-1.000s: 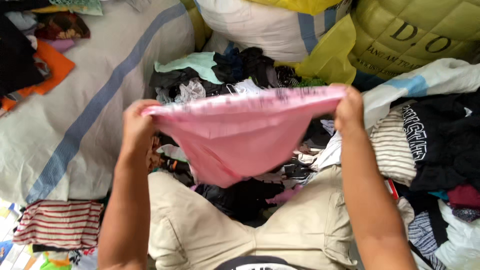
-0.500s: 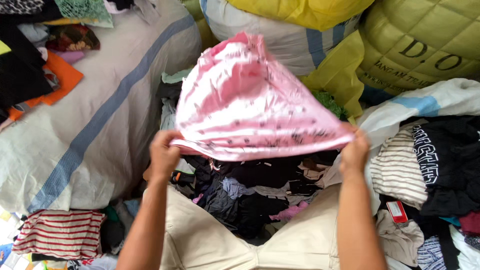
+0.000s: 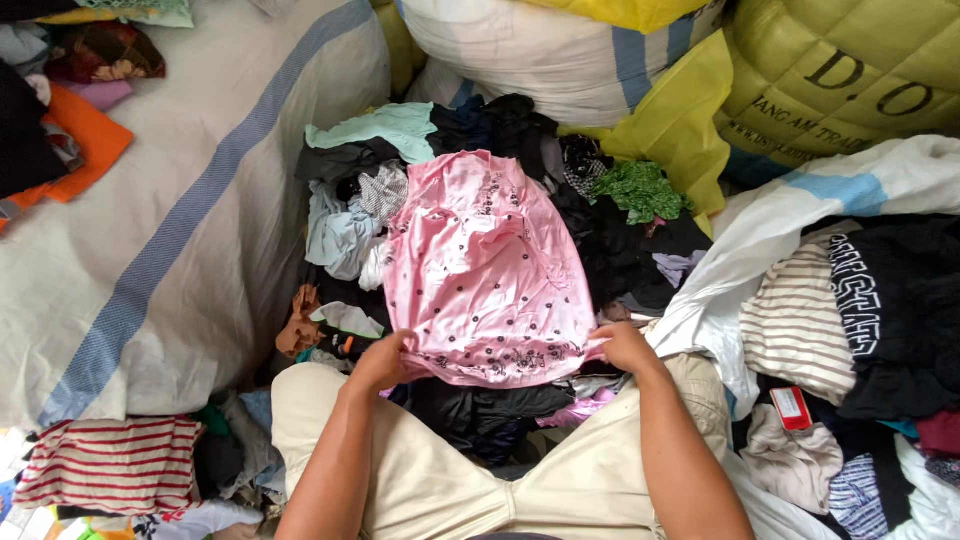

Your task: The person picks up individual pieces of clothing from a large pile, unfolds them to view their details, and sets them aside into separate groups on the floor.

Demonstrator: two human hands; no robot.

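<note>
While I'm sitting here with my legs spread in beige trousers (image 3: 420, 470), there's no real table, just a heap of mixed dark clothes (image 3: 500, 400) between my knees, hemmed in by big stuffed sacks. A white sack with a blue stripe (image 3: 170, 220) lies off past my left hand (image 3: 382, 362), and a quilted yellow-green bale (image 3: 850, 70) sits up beyond my right hand (image 3: 622, 345). Half a second ago I had the pink top (image 3: 485, 270) flung up in the air in front of me; now it's come down and lies spread flat on the pile, stretching away from both hands. Each hand is closed, pinching a corner of the near hem, left one bunching the fabric a bit. Just past the top's far edge there's a mint-coloured garment (image 3: 385, 125) and a green lacy piece (image 3: 640, 190). A striped beige shirt (image 3: 795, 320) and a black printed shirt (image 3: 890, 300) sit out to the side of my right hand, and a red-and-white striped shirt (image 3: 110, 465) lies low beside my left elbow. Nothing covers the pink top.
</note>
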